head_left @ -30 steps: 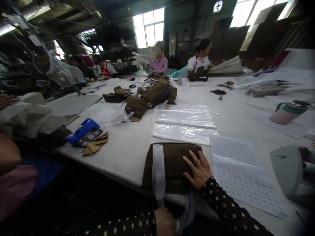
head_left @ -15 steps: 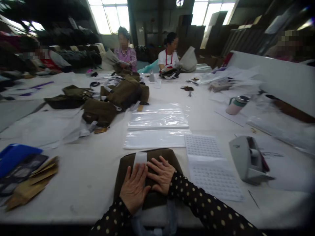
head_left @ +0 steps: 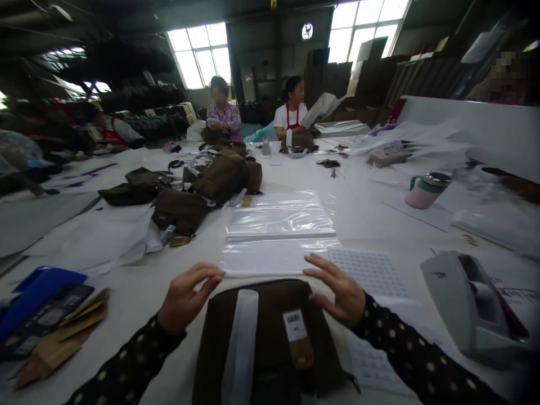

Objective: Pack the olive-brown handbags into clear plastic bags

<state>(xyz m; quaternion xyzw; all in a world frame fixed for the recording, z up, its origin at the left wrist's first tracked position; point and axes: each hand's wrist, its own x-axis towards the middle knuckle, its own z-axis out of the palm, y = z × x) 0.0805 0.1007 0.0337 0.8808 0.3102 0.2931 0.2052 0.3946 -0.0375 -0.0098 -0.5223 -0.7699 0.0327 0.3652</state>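
A dark olive fabric bag (head_left: 274, 337) lies at the table's front edge before me. A white strip (head_left: 241, 343) runs down it, and a brown tag with a barcode label (head_left: 295, 326) rests on top. Just beyond lie clear plastic bags (head_left: 270, 256), flat and shiny. My left hand (head_left: 192, 295) has thumb and fingertips together at the near left corner of the nearest plastic bag. My right hand (head_left: 337, 289) is open, fingers spread, by that bag's near right corner and over the olive bag's far edge.
Olive bags (head_left: 219, 174) are heaped beyond at left. A tape dispenser (head_left: 468, 304), printed label sheets (head_left: 367, 270) and a tumbler (head_left: 428, 190) stand or lie right. A blue tray (head_left: 46, 287) and brown paper pieces (head_left: 67, 337) lie left. Two people (head_left: 223, 112) sit across the table.
Both hands have left the olive bag's top and moved apart and forward to the plastic bags' near corners. The barcode tag on the olive bag is now uncovered. The camera view has shifted.
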